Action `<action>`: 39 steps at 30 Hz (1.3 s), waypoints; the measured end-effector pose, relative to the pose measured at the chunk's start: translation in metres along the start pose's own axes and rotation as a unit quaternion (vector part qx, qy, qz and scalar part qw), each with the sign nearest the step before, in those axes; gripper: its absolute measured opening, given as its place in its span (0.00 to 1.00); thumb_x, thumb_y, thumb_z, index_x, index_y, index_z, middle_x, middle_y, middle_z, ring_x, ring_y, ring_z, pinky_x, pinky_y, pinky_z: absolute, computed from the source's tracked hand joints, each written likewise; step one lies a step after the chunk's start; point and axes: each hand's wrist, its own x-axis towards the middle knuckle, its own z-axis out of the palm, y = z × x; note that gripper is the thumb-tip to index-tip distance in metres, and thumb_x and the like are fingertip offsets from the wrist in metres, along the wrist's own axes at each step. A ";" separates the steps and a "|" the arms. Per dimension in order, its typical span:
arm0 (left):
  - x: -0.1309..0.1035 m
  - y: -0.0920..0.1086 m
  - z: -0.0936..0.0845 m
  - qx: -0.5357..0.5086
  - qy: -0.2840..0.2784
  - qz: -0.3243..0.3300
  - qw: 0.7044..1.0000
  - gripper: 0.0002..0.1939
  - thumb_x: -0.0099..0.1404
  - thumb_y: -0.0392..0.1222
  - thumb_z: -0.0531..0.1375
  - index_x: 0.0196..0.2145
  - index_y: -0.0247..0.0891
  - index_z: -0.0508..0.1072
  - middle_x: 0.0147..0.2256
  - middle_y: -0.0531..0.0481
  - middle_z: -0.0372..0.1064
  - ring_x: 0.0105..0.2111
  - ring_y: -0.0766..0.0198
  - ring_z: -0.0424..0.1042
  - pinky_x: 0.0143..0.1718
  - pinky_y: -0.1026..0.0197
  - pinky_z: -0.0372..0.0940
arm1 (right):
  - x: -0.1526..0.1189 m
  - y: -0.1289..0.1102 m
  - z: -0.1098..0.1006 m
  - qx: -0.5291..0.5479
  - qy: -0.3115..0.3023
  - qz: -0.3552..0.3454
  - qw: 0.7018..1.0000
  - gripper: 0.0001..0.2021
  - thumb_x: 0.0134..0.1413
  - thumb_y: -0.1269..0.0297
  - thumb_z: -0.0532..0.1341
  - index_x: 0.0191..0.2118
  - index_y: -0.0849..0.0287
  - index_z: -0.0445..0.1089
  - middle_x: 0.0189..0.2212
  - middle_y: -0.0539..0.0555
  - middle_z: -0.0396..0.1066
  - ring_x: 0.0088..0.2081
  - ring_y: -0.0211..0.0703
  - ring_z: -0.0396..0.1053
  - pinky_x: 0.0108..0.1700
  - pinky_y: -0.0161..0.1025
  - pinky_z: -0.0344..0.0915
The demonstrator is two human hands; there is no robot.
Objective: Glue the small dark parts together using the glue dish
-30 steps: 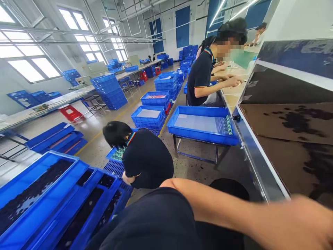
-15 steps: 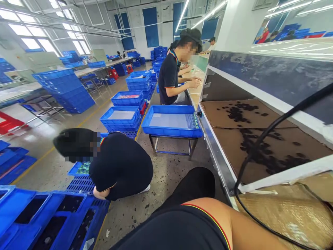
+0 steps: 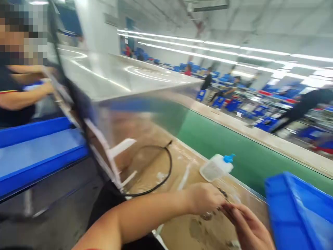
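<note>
Above the brown covered bench (image 3: 182, 229), my left hand (image 3: 205, 198) is closed, its fingertips bent round something small and dark that I cannot make out. My right hand (image 3: 251, 224) meets it at the fingertips, thumb and fingers pinched on a thin dark piece, blurred by motion. Small dark bits lie on the bench beneath my hands. Just beyond my left hand, a white translucent bottle (image 3: 217, 168) with a blue nozzle rests on the bench.
A blue bin (image 3: 283, 208) stands at the right. A black cable (image 3: 170, 166) curves over the bench near my left forearm. A green panel (image 3: 208, 135) runs behind. At the far left are another blue tray (image 3: 39, 146) and a person (image 3: 15, 97).
The view has swung right, from the aisle and the crouching person to the bench. Both my hands have come into view, together at the fingertips.
</note>
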 end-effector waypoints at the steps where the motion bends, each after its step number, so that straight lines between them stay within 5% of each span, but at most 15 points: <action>1: -0.005 -0.002 0.000 -0.078 0.030 -0.041 0.996 0.04 0.69 0.33 0.66 0.40 0.37 0.83 0.42 0.41 0.84 0.41 0.55 0.83 0.48 0.58 0.75 | -0.004 -0.001 0.003 0.023 -0.009 0.017 1.000 0.18 0.52 0.43 0.79 0.40 0.50 0.83 0.44 0.62 0.83 0.49 0.66 0.82 0.47 0.59 0.83; 3: -0.016 -0.006 -0.006 -0.257 0.108 -0.150 0.949 0.04 0.70 0.36 0.66 0.36 0.39 0.83 0.41 0.42 0.84 0.43 0.55 0.83 0.49 0.56 0.75 | -0.006 -0.005 0.014 0.078 -0.024 0.007 0.997 0.17 0.54 0.45 0.78 0.39 0.52 0.83 0.44 0.63 0.83 0.49 0.64 0.82 0.49 0.58 0.82; 6: -0.026 -0.009 -0.023 -0.550 0.175 -0.294 0.762 0.15 0.58 0.47 0.79 0.31 0.37 0.80 0.38 0.42 0.84 0.37 0.58 0.83 0.41 0.60 0.78 | -0.004 -0.013 0.034 0.170 0.012 -0.055 0.984 0.12 0.58 0.49 0.78 0.39 0.49 0.82 0.46 0.58 0.83 0.45 0.51 0.81 0.42 0.43 0.79; 9: -0.028 -0.007 -0.036 -0.688 0.219 -0.353 0.596 0.25 0.44 0.49 0.85 0.29 0.35 0.77 0.36 0.46 0.83 0.31 0.67 0.81 0.35 0.69 0.76 | -0.003 -0.019 0.047 0.217 0.052 -0.084 0.971 0.13 0.56 0.50 0.79 0.41 0.49 0.84 0.37 0.54 0.81 0.30 0.38 0.71 0.31 0.35 0.70; 12: -0.029 -0.001 -0.039 -0.732 0.215 -0.370 0.529 0.27 0.41 0.44 0.87 0.36 0.39 0.81 0.33 0.51 0.82 0.28 0.72 0.79 0.31 0.76 0.73 | -0.006 -0.021 0.057 0.254 0.062 -0.059 0.963 0.14 0.52 0.51 0.81 0.41 0.50 0.84 0.34 0.53 0.80 0.26 0.35 0.66 0.27 0.32 0.64; 15: -0.030 0.006 -0.037 -0.743 0.200 -0.361 0.527 0.28 0.42 0.43 0.86 0.41 0.44 0.85 0.33 0.53 0.83 0.27 0.74 0.79 0.29 0.77 0.72 | -0.009 -0.022 0.066 0.268 0.054 -0.037 0.961 0.15 0.51 0.53 0.82 0.40 0.51 0.84 0.35 0.54 0.82 0.27 0.35 0.68 0.26 0.31 0.66; 24: -0.032 0.008 -0.039 -0.713 0.180 -0.367 0.569 0.19 0.48 0.43 0.85 0.35 0.39 0.86 0.40 0.46 0.85 0.32 0.68 0.83 0.35 0.74 0.77 | -0.016 -0.022 0.074 0.210 0.092 -0.049 0.972 0.12 0.54 0.55 0.81 0.40 0.52 0.85 0.41 0.54 0.84 0.33 0.40 0.80 0.36 0.35 0.80; 31: -0.029 0.013 -0.035 -0.719 0.159 -0.322 0.595 0.13 0.60 0.46 0.80 0.37 0.38 0.84 0.35 0.45 0.84 0.29 0.67 0.83 0.31 0.73 0.76 | -0.023 -0.028 0.072 0.105 0.107 -0.154 0.977 0.06 0.64 0.64 0.75 0.46 0.49 0.85 0.42 0.53 0.84 0.40 0.41 0.82 0.39 0.33 0.81; 36: -0.026 0.015 -0.031 -0.698 0.149 -0.373 0.594 0.17 0.58 0.49 0.81 0.37 0.36 0.85 0.33 0.45 0.83 0.28 0.69 0.81 0.32 0.73 0.76 | -0.027 -0.031 0.079 0.061 0.074 -0.229 0.969 0.12 0.69 0.71 0.69 0.52 0.46 0.83 0.45 0.53 0.83 0.46 0.44 0.82 0.45 0.38 0.82; 39: -0.027 0.015 -0.029 -0.654 0.145 -0.392 0.630 0.19 0.57 0.52 0.80 0.39 0.36 0.85 0.32 0.47 0.83 0.26 0.69 0.80 0.31 0.72 0.76 | -0.027 -0.027 0.080 0.010 0.072 -0.216 0.974 0.11 0.71 0.70 0.68 0.53 0.47 0.82 0.48 0.54 0.82 0.46 0.43 0.81 0.46 0.39 0.82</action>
